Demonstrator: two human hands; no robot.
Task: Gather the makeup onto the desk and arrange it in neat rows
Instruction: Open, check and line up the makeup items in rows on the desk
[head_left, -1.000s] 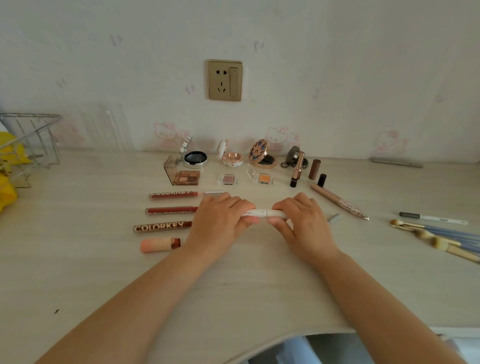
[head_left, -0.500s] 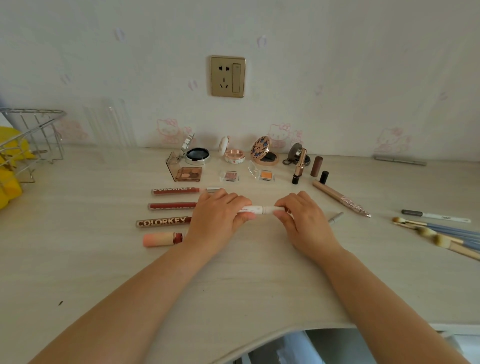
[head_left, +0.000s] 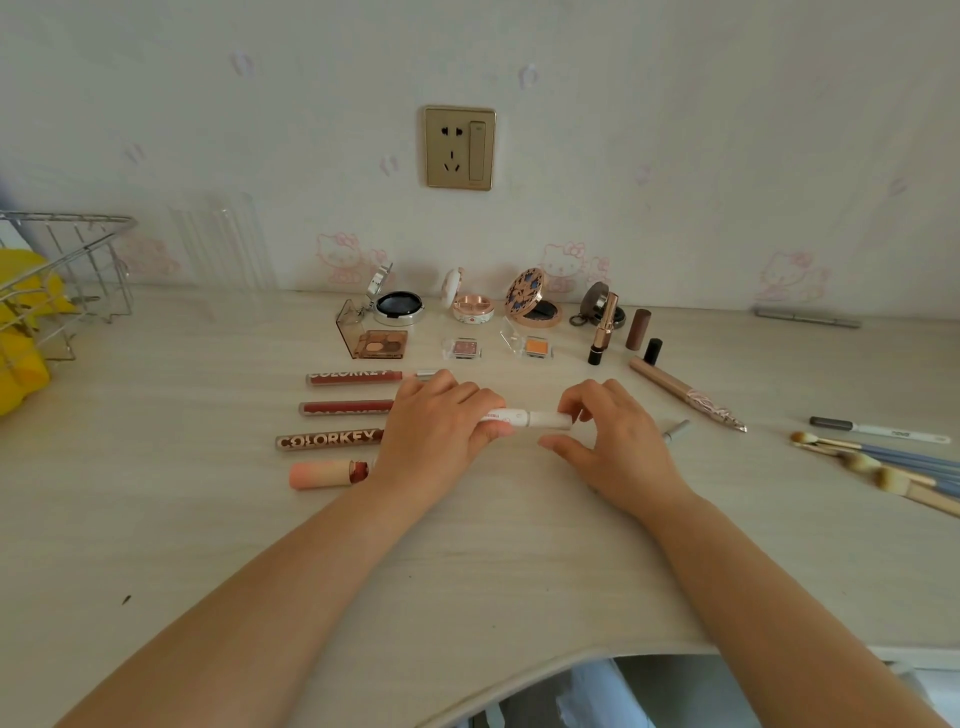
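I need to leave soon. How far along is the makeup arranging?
Mostly done: open compacts line the wall, red lip gloss tubes lie stacked in a column. In hand: left hand grips a white pen-shaped tube, right hand at its end. Left: blue-handled brushes still lie scattered.
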